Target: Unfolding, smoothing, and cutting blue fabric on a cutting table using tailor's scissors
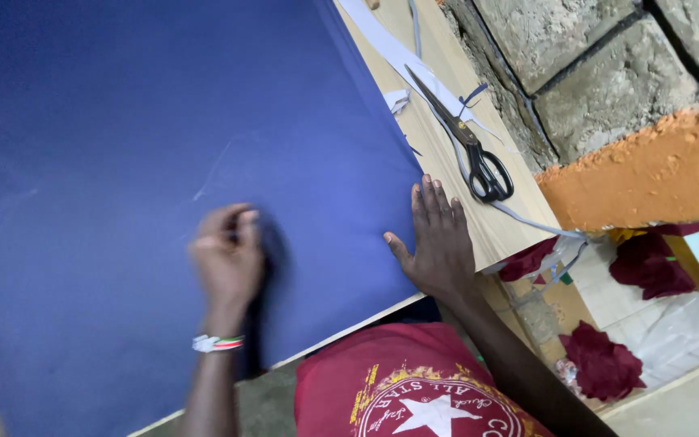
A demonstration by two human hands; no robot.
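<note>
A large blue cloth (147,121) lies spread flat over a pale wooden table (438,146). My left hand (226,257), with a striped band at the wrist, rests on the cloth near its front edge. Its fingers are curled and pinched together, and it is blurred, so I cannot tell whether it holds anything. A faint white chalk line (213,171) runs across the cloth just above it. My right hand (438,243) lies flat with fingers together, pressing the cloth's right edge where it meets the bare wood.
Black scissors (467,142) lie on the table to the right of the cloth, over a long pale grey strip (390,48). A rough block wall (592,73) with an orange band stands just beyond. Dark red cloth scraps (604,364) lie on the floor.
</note>
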